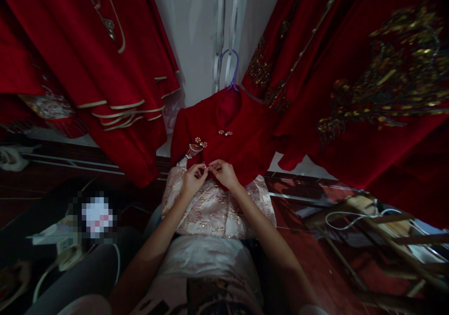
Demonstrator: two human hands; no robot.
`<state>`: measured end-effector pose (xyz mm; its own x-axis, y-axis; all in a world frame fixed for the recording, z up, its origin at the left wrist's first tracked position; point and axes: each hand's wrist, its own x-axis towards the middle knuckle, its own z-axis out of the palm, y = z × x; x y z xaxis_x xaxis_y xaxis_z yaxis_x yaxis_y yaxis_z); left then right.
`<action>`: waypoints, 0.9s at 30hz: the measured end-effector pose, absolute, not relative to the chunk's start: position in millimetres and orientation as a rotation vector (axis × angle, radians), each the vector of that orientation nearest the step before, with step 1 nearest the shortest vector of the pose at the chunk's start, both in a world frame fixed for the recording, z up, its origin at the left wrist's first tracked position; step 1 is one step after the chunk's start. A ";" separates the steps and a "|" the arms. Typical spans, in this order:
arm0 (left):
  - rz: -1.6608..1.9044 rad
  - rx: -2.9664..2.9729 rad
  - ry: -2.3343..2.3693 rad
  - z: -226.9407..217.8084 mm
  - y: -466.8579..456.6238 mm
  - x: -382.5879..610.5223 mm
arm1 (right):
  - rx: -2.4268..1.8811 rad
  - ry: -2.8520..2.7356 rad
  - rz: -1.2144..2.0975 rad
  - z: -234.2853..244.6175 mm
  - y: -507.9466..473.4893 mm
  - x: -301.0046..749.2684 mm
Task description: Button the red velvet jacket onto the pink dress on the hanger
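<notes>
A red jacket (245, 142) hangs from a purple hanger (235, 69) over a pale pink brocade skirt (206, 212). At the jacket's lower front, my left hand (194, 178) and my right hand (224, 172) meet with pinched fingertips. Between them shows a small beaded fastener (209, 167), mostly covered by the fingers; each hand grips one side of it. Higher up, by the neck opening, sits a flower-shaped beaded fastener (225, 132). A fan-shaped brooch (195, 148) with hanging beads decorates the chest, just above my left hand.
Red garments with pale piping (119, 72) hang on the left. Gold-sequined red garments (386, 81) hang on the right. A blurred-out lit screen (97, 217) and a power strip with a cable (70, 254) lie at left. A wooden stool (379, 231) stands at right.
</notes>
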<state>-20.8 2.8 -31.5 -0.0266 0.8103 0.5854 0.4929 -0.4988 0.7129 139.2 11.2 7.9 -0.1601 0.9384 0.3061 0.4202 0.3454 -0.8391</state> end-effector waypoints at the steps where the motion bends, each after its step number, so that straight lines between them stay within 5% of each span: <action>1: 1.540 1.945 1.358 -31.1 2.8 -20.5 | -1.220 -1.724 0.756 8.6 11.1 139.2; 27: 1.476 1.945 1.336 -39.1 5.4 -22.6 | -1.208 -1.747 0.665 10.6 7.1 138.6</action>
<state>-22.6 5.4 -39.1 0.0092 0.8358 0.5489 0.4637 -0.4899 0.7382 138.6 7.1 10.6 -0.1352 0.9224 0.3617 0.4483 0.3825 -0.8079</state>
